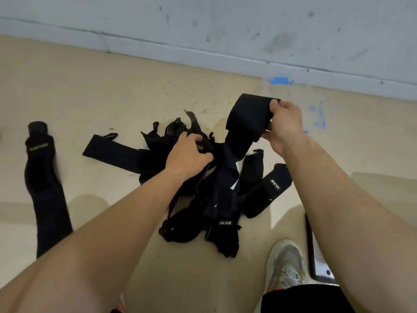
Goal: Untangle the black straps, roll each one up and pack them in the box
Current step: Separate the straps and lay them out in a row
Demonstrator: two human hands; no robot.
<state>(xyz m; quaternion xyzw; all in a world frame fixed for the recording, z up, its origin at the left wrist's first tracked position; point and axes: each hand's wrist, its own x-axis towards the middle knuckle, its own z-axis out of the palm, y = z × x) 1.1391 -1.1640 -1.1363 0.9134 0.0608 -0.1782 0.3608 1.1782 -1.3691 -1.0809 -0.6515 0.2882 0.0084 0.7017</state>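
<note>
Tangle of black straps (216, 188) sits mid-floor (112, 86), just beyond the person's shoe (285, 263). One loose strap (42, 177) lies apart at far left, flat, not rolled. Box: not clearly in view (dark-edged thing at near right edge may be it, cannot tell).

Left hand (188, 152) is on top of the pile, fingers curled down into it, gripping a strap with a yellowish label. Right hand (284, 125) is raised to the right, thumb and fingers closed round the end of a wide strap (248, 116). That end is lifted clear of the floor, while its lower part runs down into the knot.

Stage, as I judge it: early, separating a second strap, nothing rolled yet.

Risks:
- The wide strap looks threaded under others, so pulling it right and up could cinch the knot tighter.
- If the left hand pins the wrong layer, the whole pile may drag along instead of releasing.
- Thin cord loops (176, 229) at the near side could snag on a strap and come along with it.
- Any hook-and-loop patches would likely re-stick to neighbours.
- The shoe sits near the pile and stepping on a tail would block the pull.

Wall (203, 23) behind, blue tape (281, 80) at its base.
</note>
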